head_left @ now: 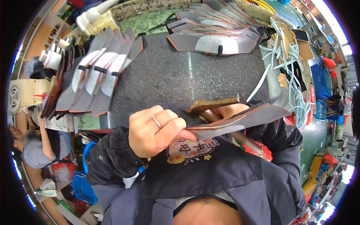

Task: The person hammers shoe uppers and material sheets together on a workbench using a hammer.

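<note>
Close to my chest, a grey leather-like panel [240, 125] with an orange-brown edge is held up off the bench, tilted with its grey face toward me. My left hand [155, 129], with a ring on one finger, is closed and pinches the panel's left end between thumb and curled fingers. Behind the panel, my right hand [229, 111] grips it from the far side; most of its fingers are hidden. A tan-brown strip [213, 103] with a worn edge shows just beyond the right hand, and black material lies between both hands.
Similar grey panels with black tabs lie fanned in one stack [93, 77] at left and another stack [221, 41] at the far side of the dark bench [157, 71]. Pale strips [290, 71] tangle at right. A person [35, 150] sits at left near a blue basket [83, 187].
</note>
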Action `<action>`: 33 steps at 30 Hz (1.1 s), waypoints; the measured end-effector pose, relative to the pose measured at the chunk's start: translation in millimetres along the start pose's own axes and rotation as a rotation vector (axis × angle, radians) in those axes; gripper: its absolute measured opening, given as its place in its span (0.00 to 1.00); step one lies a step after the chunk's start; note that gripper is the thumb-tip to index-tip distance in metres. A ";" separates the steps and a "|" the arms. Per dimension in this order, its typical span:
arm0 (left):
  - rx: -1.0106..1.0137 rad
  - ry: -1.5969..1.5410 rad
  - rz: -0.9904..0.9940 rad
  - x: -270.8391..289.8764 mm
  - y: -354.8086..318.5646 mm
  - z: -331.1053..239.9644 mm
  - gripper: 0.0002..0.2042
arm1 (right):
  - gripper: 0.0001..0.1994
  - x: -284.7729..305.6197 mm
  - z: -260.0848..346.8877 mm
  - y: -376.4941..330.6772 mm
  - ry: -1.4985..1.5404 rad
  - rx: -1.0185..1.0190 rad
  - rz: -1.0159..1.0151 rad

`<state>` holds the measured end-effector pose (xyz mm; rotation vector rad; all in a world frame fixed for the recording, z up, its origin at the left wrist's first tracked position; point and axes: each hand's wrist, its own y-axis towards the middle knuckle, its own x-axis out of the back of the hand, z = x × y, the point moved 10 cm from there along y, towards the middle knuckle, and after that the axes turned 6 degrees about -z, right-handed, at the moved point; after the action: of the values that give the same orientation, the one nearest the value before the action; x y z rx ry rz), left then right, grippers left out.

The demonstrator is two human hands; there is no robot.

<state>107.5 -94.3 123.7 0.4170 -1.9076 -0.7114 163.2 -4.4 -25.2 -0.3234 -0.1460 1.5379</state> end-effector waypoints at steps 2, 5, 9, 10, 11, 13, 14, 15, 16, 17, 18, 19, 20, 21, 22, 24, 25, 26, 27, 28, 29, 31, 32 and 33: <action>0.113 -0.093 0.126 -22.6 -2.7 8.9 0.16 | 0.13 2.8 -28.2 -19.4 0.216 -0.222 -0.230; 0.493 -0.501 0.329 -77.9 -26.6 45.2 0.17 | 0.17 39.0 -2.0 -18.1 0.194 0.106 -0.165; 0.833 -0.514 0.601 -131.8 -80.1 103.5 0.16 | 0.11 140.0 0.5 -69.5 -0.356 -0.069 -0.826; 0.793 -0.409 0.621 -135.4 -81.7 109.8 0.16 | 0.12 146.4 7.9 -78.9 -0.364 -0.033 -0.808; 0.797 -0.418 0.612 -135.4 -79.4 111.0 0.16 | 0.13 147.4 14.8 -86.7 -0.372 0.003 -0.788; 0.701 -0.245 0.689 -136.5 -70.3 109.7 0.18 | 0.12 96.5 54.4 -78.0 -0.528 0.194 -0.574; 0.673 -0.187 0.718 -136.3 -65.7 109.8 0.19 | 0.12 80.0 39.1 -74.7 -0.538 0.312 -0.464; 0.656 -0.180 0.722 -136.0 -62.8 111.1 0.19 | 0.12 64.2 25.0 -71.0 -0.585 0.223 -0.401; 0.632 -0.174 0.728 -135.7 -59.6 113.3 0.19 | 0.13 45.4 19.5 -65.0 -0.777 0.222 -0.299; 0.581 -0.227 0.710 -136.1 -50.9 109.6 0.18 | 0.13 41.2 18.0 -65.3 -0.779 0.208 -0.311; 0.581 -0.331 0.649 -138.3 -43.3 105.8 0.17 | 0.13 39.9 14.9 -64.2 -0.765 0.158 -0.344; 0.578 -0.435 0.590 -141.7 -33.2 98.9 0.16 | 0.13 40.4 12.3 -64.4 -0.747 0.105 -0.382; 0.565 -0.508 0.504 -153.6 -22.5 94.0 0.14 | 0.12 38.9 11.1 -63.6 -0.774 0.087 -0.375; 0.582 -0.522 0.527 -173.1 -17.5 92.6 0.14 | 0.12 40.4 10.5 -63.4 -0.768 0.084 -0.380; 0.613 -0.534 0.483 -182.5 -8.2 90.1 0.13 | 0.15 39.3 10.6 -64.0 -0.742 0.087 -0.351; 0.684 -0.538 0.580 -200.9 -1.0 87.6 0.16 | 0.18 37.1 -2.2 -67.5 -0.807 0.024 -0.300; 0.680 -0.531 0.521 -202.6 1.4 90.0 0.13 | 0.17 36.3 -3.2 -68.6 -0.815 0.033 -0.288; 0.671 -0.526 0.479 -204.3 0.0 91.7 0.12 | 0.17 35.8 -4.1 -70.0 -0.823 0.042 -0.274; 0.656 -0.522 0.444 -205.7 -1.5 93.2 0.10 | 0.18 36.5 -6.4 -71.7 -0.817 0.083 -0.291; 0.659 -0.522 0.418 -206.5 -1.8 92.1 0.07 | 0.16 40.7 -5.2 -72.7 -0.763 0.114 -0.306; 0.649 -0.529 0.433 -210.3 -2.5 90.1 0.07 | 0.14 46.3 -3.2 -72.7 -0.710 0.147 -0.321; 0.600 -0.542 0.317 -201.9 3.4 88.8 0.06 | 0.11 62.3 4.2 -74.0 -0.609 0.151 -0.415; 0.570 -0.518 0.318 -200.6 3.9 86.3 0.05 | 0.12 71.6 10.6 -78.4 -0.544 0.189 -0.465; 0.568 -0.521 0.324 -201.3 2.4 84.9 0.05 | 0.18 82.9 3.8 -81.3 -0.448 0.078 -0.498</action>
<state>116.5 47.7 -42.2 0.2670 -2.5980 -0.0415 242.6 78.3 -6.6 0.1228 -0.4795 1.0943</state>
